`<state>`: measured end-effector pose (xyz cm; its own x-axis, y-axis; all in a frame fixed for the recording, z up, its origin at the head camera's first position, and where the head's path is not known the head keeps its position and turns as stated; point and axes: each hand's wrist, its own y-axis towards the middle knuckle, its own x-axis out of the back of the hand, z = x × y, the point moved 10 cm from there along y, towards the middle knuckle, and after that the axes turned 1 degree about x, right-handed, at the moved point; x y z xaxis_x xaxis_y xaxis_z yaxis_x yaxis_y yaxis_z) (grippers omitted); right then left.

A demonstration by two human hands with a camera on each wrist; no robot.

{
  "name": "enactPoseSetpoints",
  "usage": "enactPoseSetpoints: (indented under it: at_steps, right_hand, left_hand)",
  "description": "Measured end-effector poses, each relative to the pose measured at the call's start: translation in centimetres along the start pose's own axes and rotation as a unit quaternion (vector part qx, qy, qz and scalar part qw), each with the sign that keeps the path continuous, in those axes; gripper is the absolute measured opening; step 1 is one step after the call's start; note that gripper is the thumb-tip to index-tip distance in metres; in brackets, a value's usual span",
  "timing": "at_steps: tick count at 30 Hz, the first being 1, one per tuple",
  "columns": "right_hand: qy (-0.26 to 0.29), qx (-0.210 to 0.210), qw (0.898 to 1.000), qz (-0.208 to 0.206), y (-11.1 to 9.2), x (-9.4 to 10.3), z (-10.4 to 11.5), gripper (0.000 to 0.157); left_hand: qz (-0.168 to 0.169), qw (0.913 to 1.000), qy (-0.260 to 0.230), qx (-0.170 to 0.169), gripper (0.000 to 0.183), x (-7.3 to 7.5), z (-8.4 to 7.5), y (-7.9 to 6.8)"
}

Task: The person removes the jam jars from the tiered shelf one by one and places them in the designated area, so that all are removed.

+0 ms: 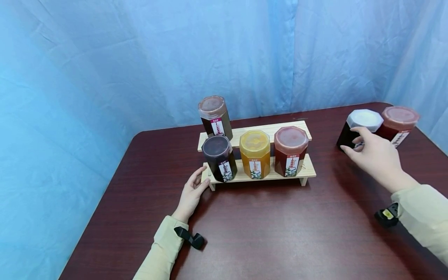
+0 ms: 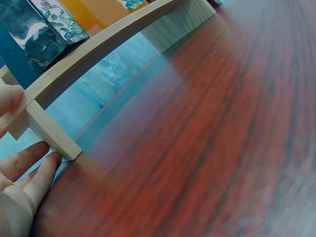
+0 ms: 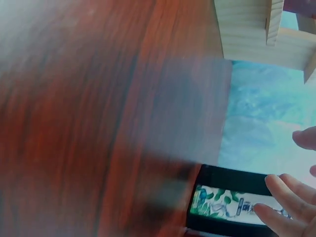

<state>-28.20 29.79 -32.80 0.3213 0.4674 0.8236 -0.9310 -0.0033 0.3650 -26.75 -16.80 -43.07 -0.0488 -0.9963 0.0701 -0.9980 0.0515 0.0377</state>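
Note:
My left hand (image 1: pixel 190 192) grips the left end of a two-step wooden rack (image 1: pixel 308 168); in the left wrist view the thumb (image 2: pixel 10 98) lies at the board's edge and fingers touch the rack's leg (image 2: pixel 53 131). On the lower step stand a dark purple jar (image 1: pixel 217 149), a yellow jar (image 1: pixel 255 146) and a red jar (image 1: pixel 290 142). A brownish-lidded jar (image 1: pixel 212 107) stands on the upper step's left. At the far right, my right hand (image 1: pixel 378 155) has thumb and fingers spread beside a white-lidded dark jar (image 1: pixel 365 118), its fingers overlapping the jar's label in the right wrist view.
Another red jar (image 1: pixel 400 116) stands right behind the white-lidded one, near the table's right edge. Blue curtains (image 1: pixel 224 50) hang behind and left of the dark wood table (image 1: pixel 266 225). Both sleeves carry black wrist straps (image 1: pixel 190 238).

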Motion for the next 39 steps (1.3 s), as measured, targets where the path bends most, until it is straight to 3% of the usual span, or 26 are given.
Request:
enactPoseSetpoints:
  at_steps: [5, 13, 27, 32, 39]
  right_hand:
    - [0.017, 0.012, 1.0, -0.005, 0.4, 0.1, 1.0, 0.051]
    - [0.088, -0.001, 0.996, -0.002, 1.9, 0.2, 2.7, 0.051]
    - [0.2, 0.021, 0.979, -0.025, 4.6, 1.3, 9.7, 0.052]
    - [0.2, 0.023, 0.979, 0.003, 5.5, 1.3, 12.6, 0.056]
    - [0.23, 0.042, 0.971, 0.049, 6.4, -0.1, 16.4, 0.06]
  left_hand:
    - [0.001, 1.0, 0.001, -0.001, 0.047, -0.1, 0.0, 0.0]
    - [0.002, 1.0, 0.003, 0.005, 0.047, 0.1, 0.2, -0.1]
    - [-0.003, 0.9999, 0.011, 0.006, 0.048, 0.2, 0.2, 0.1]
    - [-0.002, 0.9999, 0.013, 0.004, 0.048, 0.1, 0.1, 0.2]
    - [-0.001, 0.9999, 0.011, 0.002, 0.049, 0.0, 0.1, 0.1]
